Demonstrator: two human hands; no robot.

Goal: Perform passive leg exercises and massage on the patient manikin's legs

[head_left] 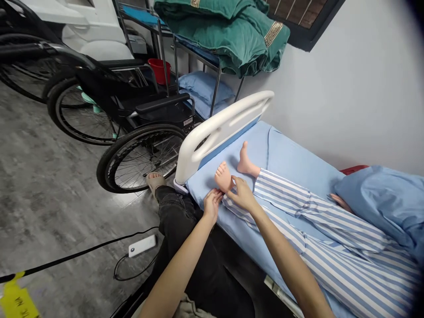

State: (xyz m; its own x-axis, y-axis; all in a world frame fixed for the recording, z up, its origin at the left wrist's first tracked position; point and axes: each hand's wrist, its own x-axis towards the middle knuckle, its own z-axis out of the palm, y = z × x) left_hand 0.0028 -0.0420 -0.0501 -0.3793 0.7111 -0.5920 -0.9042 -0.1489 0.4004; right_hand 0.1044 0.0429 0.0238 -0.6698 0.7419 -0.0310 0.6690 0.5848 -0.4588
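Observation:
A manikin in blue-and-white striped trousers (281, 185) lies on the bed, its bare feet toward the footboard. My right hand (244, 195) curves around the ankle of the nearer foot (223, 176), thumb and index finger on either side just above the trouser cuff. Against the heel and cuff of that same foot, my left hand (212, 204) has its fingers bent and close together; the fingertips are partly hidden. The farther foot (245, 161) rests on the sheet with toes up, untouched.
A white footboard (188, 154) closes the bed's end, with a black wheelchair (145, 115) beyond it. Blue bedding (384, 198) covers the manikin's upper part. Green folded quilts (225, 35) lie on a rack. A white power bank (142, 245) with a cable lies on the floor.

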